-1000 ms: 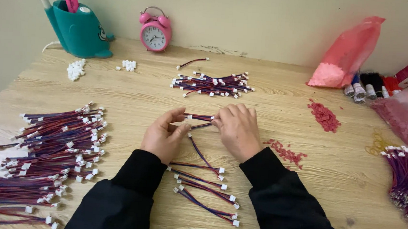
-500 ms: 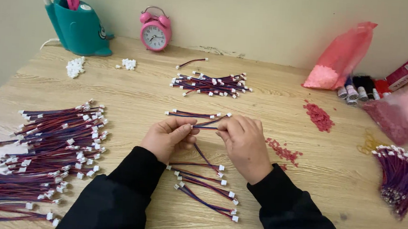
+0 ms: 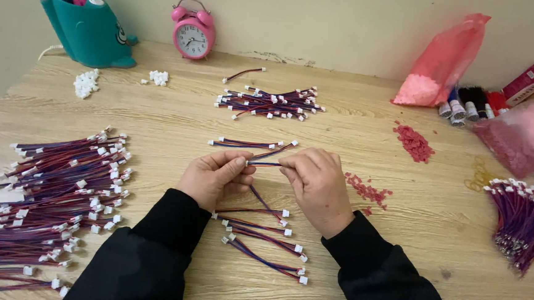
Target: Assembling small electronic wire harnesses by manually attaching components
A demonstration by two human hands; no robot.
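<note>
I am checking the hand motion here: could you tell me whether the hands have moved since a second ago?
Yes. The left hand and right hand came toward the person, away from the wire bundle near the pink alarm clock.

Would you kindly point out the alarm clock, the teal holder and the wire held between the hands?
alarm clock (image 3: 192,38), head view, on its dial.
teal holder (image 3: 92,31), head view, on its front wall.
wire (image 3: 266,164), head view, on the bare stretch between both hands.

Soft, even light is falling across my tabletop (image 3: 354,130), bright without glare. My hands are casting only faint shadows beneath them. Everything is staying fairly sharp, though the far corners are bending slightly and my sleeves (image 3: 148,266) are reading as flat black.
</note>
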